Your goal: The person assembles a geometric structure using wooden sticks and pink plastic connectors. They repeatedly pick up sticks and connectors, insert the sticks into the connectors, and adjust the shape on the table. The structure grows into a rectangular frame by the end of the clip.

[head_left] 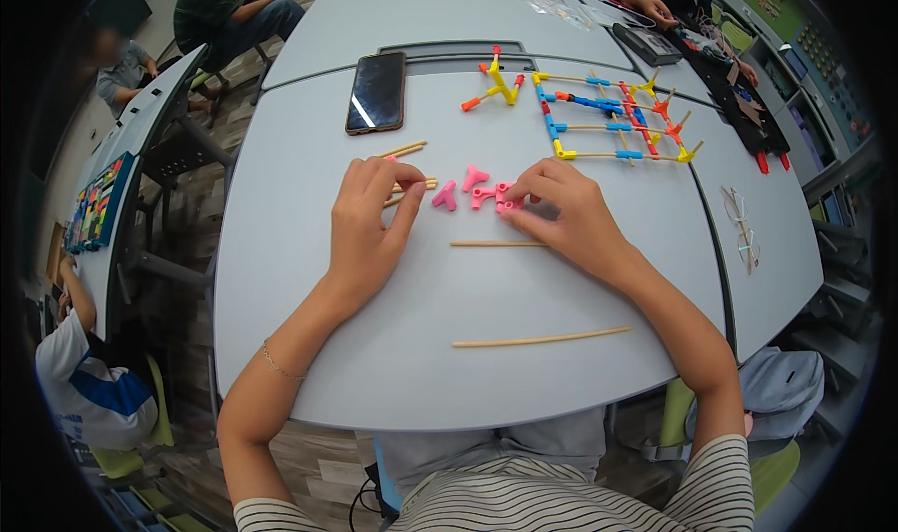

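On the white table, my left hand (369,218) curls, thumb and forefinger close together, over some short wooden sticks (404,148). A bit of pink shows at its fingers; what they grip is mostly hidden. My right hand (566,214) pinches at a small cluster of pink plastic connectors (484,196), its thumb and forefinger on the rightmost piece. Between the hands lie a loose pink connector (475,177) and a pink Y-shaped connector (444,195). One wooden stick (496,244) runs partly under my right hand. A longer wooden stick (543,338) lies nearer to me.
Beyond my right hand stands a stick frame (589,127) with coloured connectors; a smaller yellow-and-red assembly (496,87) is beside it. A phone (376,93) lies at far left. Glasses (742,228) rest on the right-hand table. Other people sit around nearby tables.
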